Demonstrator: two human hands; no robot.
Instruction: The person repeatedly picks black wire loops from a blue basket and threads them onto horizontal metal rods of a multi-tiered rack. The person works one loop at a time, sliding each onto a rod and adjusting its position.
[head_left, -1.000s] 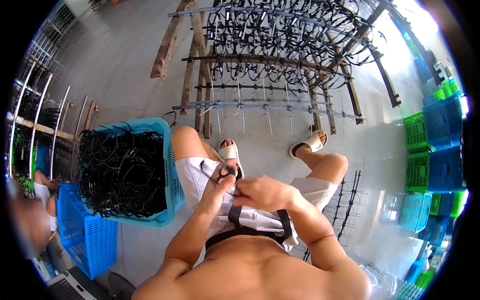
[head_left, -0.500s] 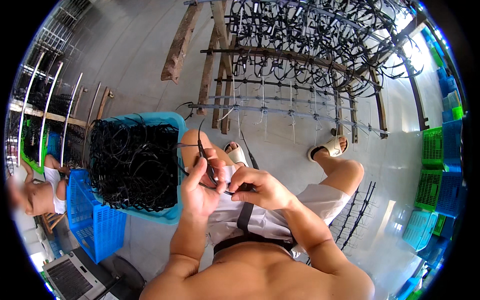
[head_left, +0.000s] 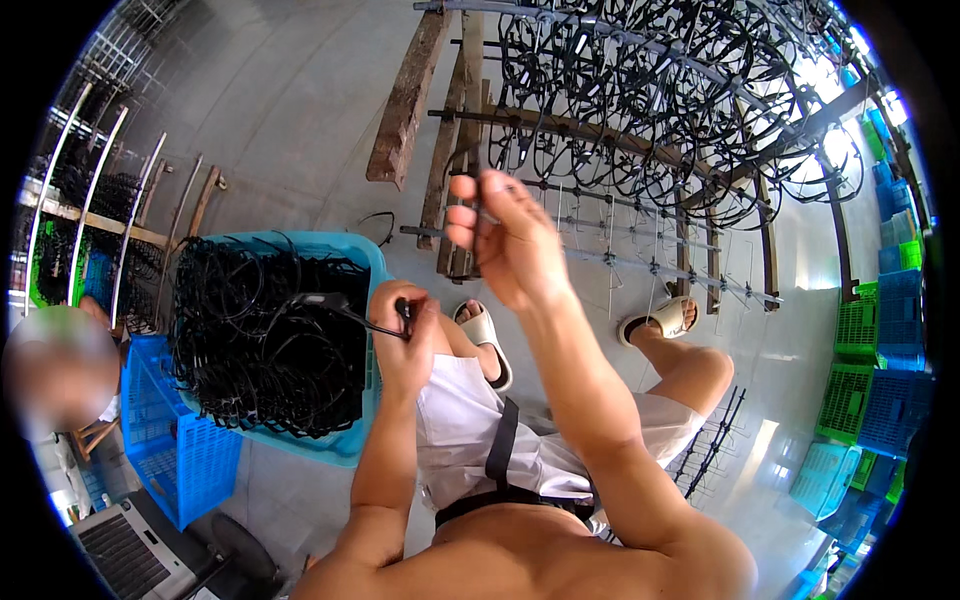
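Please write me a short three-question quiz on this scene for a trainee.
1. True or false: the left hand holds a thin black wire part.
2. Where is the right hand? A) resting on the lap B) raised toward the rack of black wire hoops C) inside the basket
3. What fills the light blue basket by the person's left knee?

Key: 1 true; 2 B; 3 a tangled heap of black wire parts.

Left hand [head_left: 405,335] pinches a black cable [head_left: 345,312]; right hand [head_left: 510,240] reaches the rack [head_left: 640,150].
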